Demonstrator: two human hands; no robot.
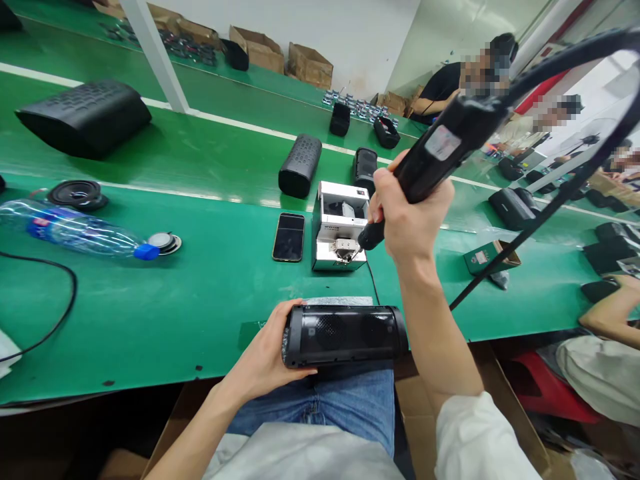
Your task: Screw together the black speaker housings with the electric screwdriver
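My left hand (273, 347) is wrapped round the left end of a black speaker (347, 333), which lies sideways at the table's front edge, over my lap. A strip of grey padding (340, 301) shows just behind it. My right hand (413, 210) grips a black electric screwdriver (445, 147) with a thick cable rising from its top. The screwdriver's tip points down at the front of a small white screw feeder (341, 227); whether it touches a screw there is too small to tell.
A phone (289, 237) lies left of the feeder. Farther left are a plastic bottle (85, 230) and a round speaker driver (75, 194). Black speaker housings (300, 165) stand behind. A small green box (493, 257) is at right. Co-workers sit along the right side.
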